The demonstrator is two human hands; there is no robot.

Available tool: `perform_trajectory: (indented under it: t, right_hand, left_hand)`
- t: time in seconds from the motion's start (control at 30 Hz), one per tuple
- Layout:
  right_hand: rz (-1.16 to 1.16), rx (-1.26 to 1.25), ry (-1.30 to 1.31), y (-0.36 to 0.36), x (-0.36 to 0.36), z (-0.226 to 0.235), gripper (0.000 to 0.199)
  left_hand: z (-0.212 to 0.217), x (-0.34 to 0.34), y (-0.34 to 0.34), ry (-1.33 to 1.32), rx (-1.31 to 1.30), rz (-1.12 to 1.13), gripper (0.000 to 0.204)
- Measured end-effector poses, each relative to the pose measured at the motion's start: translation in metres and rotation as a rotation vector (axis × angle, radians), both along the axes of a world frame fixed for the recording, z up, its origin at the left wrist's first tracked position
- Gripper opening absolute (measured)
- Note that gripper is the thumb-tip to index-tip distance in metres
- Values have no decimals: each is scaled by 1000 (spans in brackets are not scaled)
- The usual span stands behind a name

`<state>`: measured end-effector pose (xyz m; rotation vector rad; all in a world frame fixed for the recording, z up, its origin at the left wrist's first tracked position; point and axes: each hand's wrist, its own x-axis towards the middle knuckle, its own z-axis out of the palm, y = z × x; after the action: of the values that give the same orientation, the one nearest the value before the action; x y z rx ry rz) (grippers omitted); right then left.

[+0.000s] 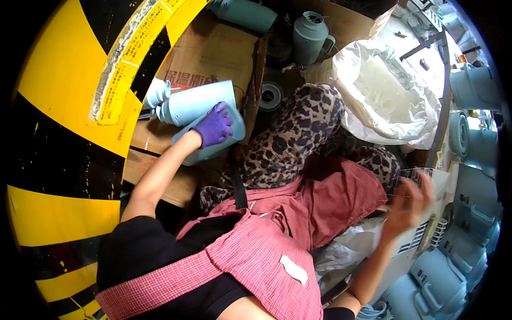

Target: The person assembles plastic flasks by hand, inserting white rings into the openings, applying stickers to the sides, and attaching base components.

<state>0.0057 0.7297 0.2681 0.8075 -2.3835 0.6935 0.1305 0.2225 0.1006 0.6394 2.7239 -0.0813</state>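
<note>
My left hand (214,128) wears a purple glove and is closed over the edge of a light-blue vacuum flask body (205,154), which lies on its side on the cardboard. Another light-blue flask body (198,101) lies just behind it, touching or nearly so. Part of a third light-blue piece (156,93) shows at their left. Out to the right, my bare right hand (408,205) is raised with fingers apart and slightly blurred. Nothing shows in it, and below it is a white sheet with black printed labels (418,234).
A yellow-and-black striped panel (64,133) stands close on the left. Ahead are a grey-green jug (311,40), a lying flask (242,15) and a round part (270,96). A white plastic bag (384,96) sits at right, near several light-blue jugs (437,274).
</note>
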Motion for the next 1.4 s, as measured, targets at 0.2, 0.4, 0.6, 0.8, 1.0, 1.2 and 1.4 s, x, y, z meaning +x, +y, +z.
perform_trajectory:
  t: [0.2,0.4,0.6,0.8,1.0,1.2,1.4]
  right_hand:
    - [697,311,-322,-208,26,-31,43]
    - [333,-403,-539,-160,32,12,19]
    - [37,-1232,-1318,-46,99,-18,30]
    - [-133,-628,-826,-18,123,15,76]
    - [470,47,-164,-76,72,132,52]
    - [601,5,88,-92,73,108,33]
    - [738,48,180,-88,54,108,37]
  left_hand:
    - [195,-2,75,254,307,31,16]
    - [143,38,92,993,1202,834,63]
    - [176,-20,83,172,2273,348,90]
    - [232,-60,129,-356,1987,257,130]
    - [264,-76,195,-275,1315,-278,129]
    - [241,-77,201,-741,1479,-199,109]
    - [256,-81,201,-426,1363,-346,95]
